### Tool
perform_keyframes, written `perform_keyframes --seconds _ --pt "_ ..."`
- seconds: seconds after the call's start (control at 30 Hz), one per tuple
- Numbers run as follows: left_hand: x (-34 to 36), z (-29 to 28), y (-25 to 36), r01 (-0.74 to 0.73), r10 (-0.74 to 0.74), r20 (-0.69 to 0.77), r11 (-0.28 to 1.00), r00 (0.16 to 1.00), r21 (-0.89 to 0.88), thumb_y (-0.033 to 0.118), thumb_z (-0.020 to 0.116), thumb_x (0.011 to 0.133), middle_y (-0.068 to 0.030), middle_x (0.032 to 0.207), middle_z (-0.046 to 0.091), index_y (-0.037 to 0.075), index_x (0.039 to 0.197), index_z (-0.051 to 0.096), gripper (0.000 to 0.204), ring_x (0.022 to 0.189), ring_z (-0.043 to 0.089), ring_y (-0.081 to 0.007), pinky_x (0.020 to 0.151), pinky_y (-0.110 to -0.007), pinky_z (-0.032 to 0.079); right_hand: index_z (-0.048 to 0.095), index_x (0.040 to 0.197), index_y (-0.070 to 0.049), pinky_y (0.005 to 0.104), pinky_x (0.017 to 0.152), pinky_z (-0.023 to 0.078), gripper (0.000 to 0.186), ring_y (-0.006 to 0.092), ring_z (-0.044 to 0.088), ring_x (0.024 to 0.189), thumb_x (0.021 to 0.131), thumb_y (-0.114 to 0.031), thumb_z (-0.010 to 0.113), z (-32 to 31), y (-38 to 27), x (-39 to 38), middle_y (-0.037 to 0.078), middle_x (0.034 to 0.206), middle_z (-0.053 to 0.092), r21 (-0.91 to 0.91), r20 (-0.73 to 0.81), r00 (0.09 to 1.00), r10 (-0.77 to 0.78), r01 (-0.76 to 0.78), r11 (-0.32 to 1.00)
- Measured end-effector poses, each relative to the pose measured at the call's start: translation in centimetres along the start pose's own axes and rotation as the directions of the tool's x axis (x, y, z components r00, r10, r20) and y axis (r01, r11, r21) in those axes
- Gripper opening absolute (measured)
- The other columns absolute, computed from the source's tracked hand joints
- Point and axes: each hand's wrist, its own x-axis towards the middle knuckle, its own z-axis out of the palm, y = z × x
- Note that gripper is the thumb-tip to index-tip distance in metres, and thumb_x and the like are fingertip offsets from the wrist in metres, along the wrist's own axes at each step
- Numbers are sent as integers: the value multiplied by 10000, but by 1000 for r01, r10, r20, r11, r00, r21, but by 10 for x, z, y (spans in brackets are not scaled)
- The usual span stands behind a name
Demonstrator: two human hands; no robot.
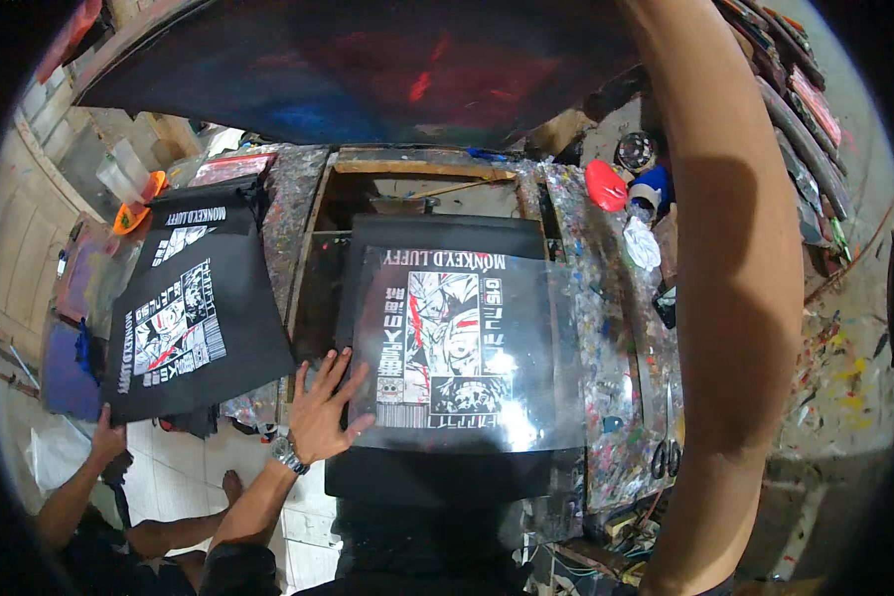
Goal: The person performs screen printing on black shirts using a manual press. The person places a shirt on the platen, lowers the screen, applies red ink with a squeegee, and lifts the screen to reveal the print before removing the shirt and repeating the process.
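A black fabric panel [447, 233] with a white and red comic-style print lies in front of me on a dark board. Over it rests a clear plastic sheet [551, 397], glossy with glare; I cannot tell whether the print is on the sheet or beneath it. My left hand [323, 409], a watch at its wrist, lies flat with spread fingers on the sheet's left edge. My right arm [730, 248] reaches up past the top of the picture, its hand outside the view. A large dark panel [368, 70] smeared blue and red stands raised at the far side.
At left, a co-worker's hand [112, 435] holds the corner of a similar printed black panel [238, 348] above a stack. Paint-spattered boards [606, 377] flank the work spot. Scissors [666, 457], a red lid-like disc [606, 186] and a crumpled white wad [642, 243] lie at right.
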Motion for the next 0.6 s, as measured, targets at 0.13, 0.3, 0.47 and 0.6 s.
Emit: perform_keyframes --seconds 0.13,0.3,0.47,0.6 --pt "-3 -3 -3 20 -20 18 1000 1000 17 589 599 944 -144 1696 290 211 1601 410 781 1567 256 -346 1223 -647 140 737 1117 52 487 1020 495 816 500 642 1164 866 -716 625 -17 -16 -12 374 1200 661 175 25 991 134 -136 975" --pt "-6 0 -5 25 -28 50 998 998 57 587 564 964 -132 1717 244 209 1610 395 767 1589 202 -328 1233 -632 110 742 1139 30 469 999 503 793 483 660 1131 861 -707 646 -16 -18 -17 353 1191 681 179 -22 986 165 -159 971" --pt "-1 2 -4 -12 11 20 999 1000 36 663 590 924 -135 1716 238 212 1609 393 844 1590 190 -332 1235 -627 108 754 1192 -48 458 990 491 682 442 675 1125 903 -654 637 -11 -14 -18 308 1213 698 273 -26 998 57 -47 961" --pt "-2 1 -3 -7 7 2 999 1000 34 706 638 873 -139 1697 285 190 1590 426 908 1580 222 -335 1234 -625 116 755 1186 -33 453 997 492 673 429 681 1117 902 -634 653 -13 -19 -16 304 1226 697 136 -28 994 106 -101 986"
